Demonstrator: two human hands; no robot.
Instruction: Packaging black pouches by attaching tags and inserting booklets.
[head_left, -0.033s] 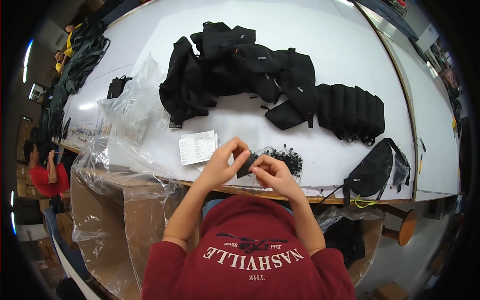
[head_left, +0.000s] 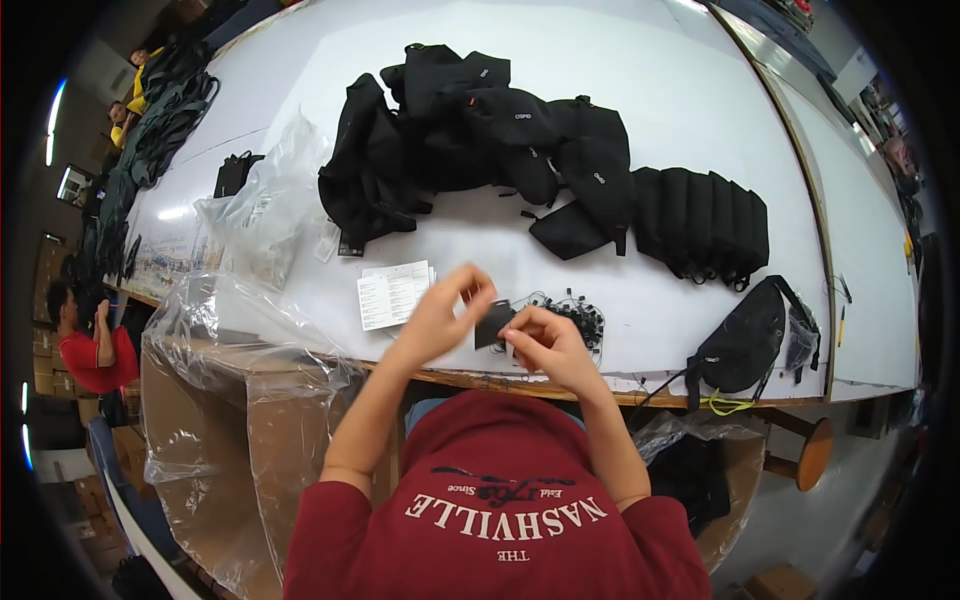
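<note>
Between the thumb and fingertips of my right hand (head_left: 550, 345) is a small flat black tag (head_left: 491, 324), held above the table's near edge. My left hand (head_left: 445, 315) is just left of the tag and apart from it, with its thumb and curled fingers parted; motion blurs the fingertips slightly. Behind my right hand lies a tangled heap of black tag strings (head_left: 580, 318) with little plastic ends. A stack of white printed cards (head_left: 393, 295) rests beside my left hand, partly covered by it.
Black bags (head_left: 480, 130) are piled across the table (head_left: 480, 235), with a row of them (head_left: 700, 220) at right. One black waist bag (head_left: 740, 350) sits at the right edge. Clear plastic (head_left: 265, 210) and a lined carton (head_left: 290, 450) are at left; people work farther left.
My left hand has come off the black tag and shifted slightly up and left. The tag stays in my right hand, its face now more visible.
</note>
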